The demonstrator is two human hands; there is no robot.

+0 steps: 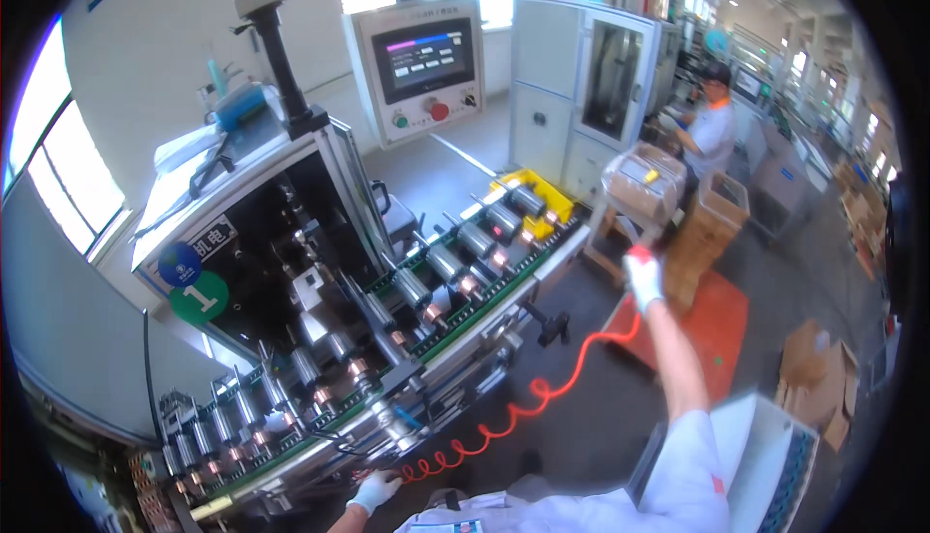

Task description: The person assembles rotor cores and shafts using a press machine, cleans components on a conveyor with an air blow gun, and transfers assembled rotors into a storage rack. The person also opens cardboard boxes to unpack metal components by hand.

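My right hand, in a white glove, is stretched far out to the right. It is closed round a red air blow gun, whose exact shape is mostly hidden. From that hand a red coiled hose sags back toward the conveyor's near edge. My left hand, also gloved, is low by that edge beside the hose's other end. Its fingers look loosely extended, with nothing visible in them. Several motor armatures with steel cores and copper ends lie in a row along the green-edged conveyor.
A control panel hangs above the dark machine opening. A yellow bin is at the conveyor's far end. Beyond my right hand are a wrapped box, a carton, an orange-red board and a co-worker.
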